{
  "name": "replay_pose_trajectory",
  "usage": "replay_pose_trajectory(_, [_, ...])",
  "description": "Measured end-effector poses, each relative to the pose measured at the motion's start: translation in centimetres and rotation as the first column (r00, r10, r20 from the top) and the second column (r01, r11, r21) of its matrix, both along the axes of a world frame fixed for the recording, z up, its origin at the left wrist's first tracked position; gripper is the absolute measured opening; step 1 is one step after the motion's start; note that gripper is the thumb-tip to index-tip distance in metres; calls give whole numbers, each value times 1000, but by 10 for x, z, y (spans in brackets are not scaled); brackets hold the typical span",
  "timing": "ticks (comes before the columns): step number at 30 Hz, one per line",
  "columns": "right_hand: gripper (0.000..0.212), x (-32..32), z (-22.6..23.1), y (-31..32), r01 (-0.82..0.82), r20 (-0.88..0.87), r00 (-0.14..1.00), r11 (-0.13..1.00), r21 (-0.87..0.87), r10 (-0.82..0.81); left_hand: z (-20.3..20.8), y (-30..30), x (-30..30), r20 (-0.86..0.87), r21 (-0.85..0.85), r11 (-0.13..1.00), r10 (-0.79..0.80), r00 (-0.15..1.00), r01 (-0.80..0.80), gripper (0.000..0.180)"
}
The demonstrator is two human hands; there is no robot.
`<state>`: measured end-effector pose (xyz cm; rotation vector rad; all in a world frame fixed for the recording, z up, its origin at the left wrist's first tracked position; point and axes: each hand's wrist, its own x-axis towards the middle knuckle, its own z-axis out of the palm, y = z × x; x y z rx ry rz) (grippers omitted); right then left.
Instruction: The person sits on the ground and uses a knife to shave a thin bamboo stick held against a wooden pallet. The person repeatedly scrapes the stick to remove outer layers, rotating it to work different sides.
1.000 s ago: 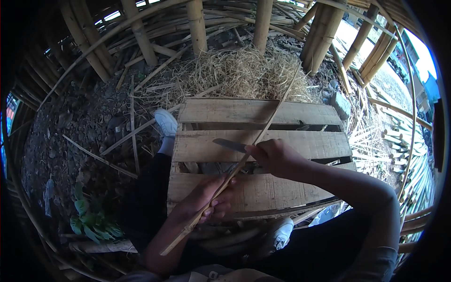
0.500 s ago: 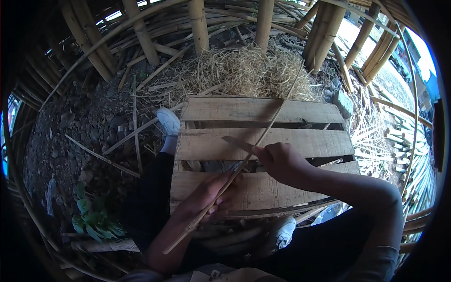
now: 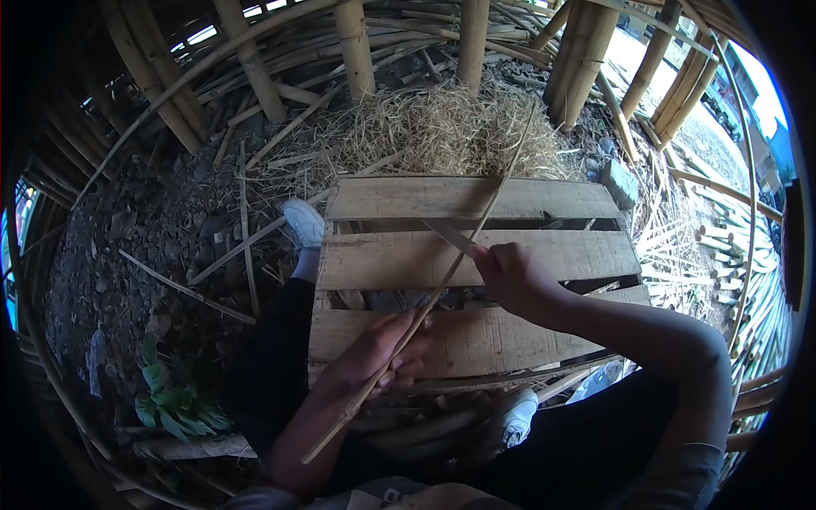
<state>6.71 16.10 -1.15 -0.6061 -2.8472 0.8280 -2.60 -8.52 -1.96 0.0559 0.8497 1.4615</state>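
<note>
A long thin bamboo strip (image 3: 450,274) slants from low on the left up over a slatted wooden table. My left hand (image 3: 384,353) is closed round its lower half, thumb along the strip, above the table's near edge. In my right hand (image 3: 516,276) is a knife (image 3: 450,235), its handle hidden in my fist. The blade crosses the strip and points up and to the left, edge against or very near it. The wooden slats (image 3: 476,259) lie beneath both hands, with dark gaps between them.
Pale bamboo shavings (image 3: 450,127) are heaped beyond the table. Upright bamboo poles (image 3: 354,51) stand behind them. Cut bamboo poles (image 3: 739,280) are stacked at the right. Loose strips lie on the dirt at left, near a leafy green plant (image 3: 174,391). A grey block (image 3: 620,184) sits by the far right corner.
My right hand and the knife have shifted slightly right and up along the strip. The strip's far end has tilted a little left. My left hand keeps its hold.
</note>
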Motion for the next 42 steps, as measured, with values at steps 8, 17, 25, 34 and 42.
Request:
replay_pose_trajectory(8, [61, -11, 34, -3, 99, 292, 956, 962, -253, -22, 3, -6, 1, -60, -72, 997, -7, 998, 3, 34])
replay_pose_trajectory(17, [64, -12, 16, 24, 54, 211, 977, 979, -195, -12, 2, -6, 1, 27, 63, 998, -23, 999, 22, 34])
replay_pose_trajectory(25, [68, -28, 25, 28, 82, 272, 962, 960, -268, -7, 1, 0, -2, 12, 10, 1000, -24, 1000, 24, 34])
replay_pose_trajectory(34, [64, -31, 31, 21, 134, 224, 970, 978, -161, -96, -4, -2, -2, -81, -7, 999, -40, 996, 39, 42])
replay_pose_trajectory(42, [59, -32, 28, 7, 88, 184, 982, 977, -193, -52, -1, -5, -2, -121, -35, 999, -33, 992, 29, 43])
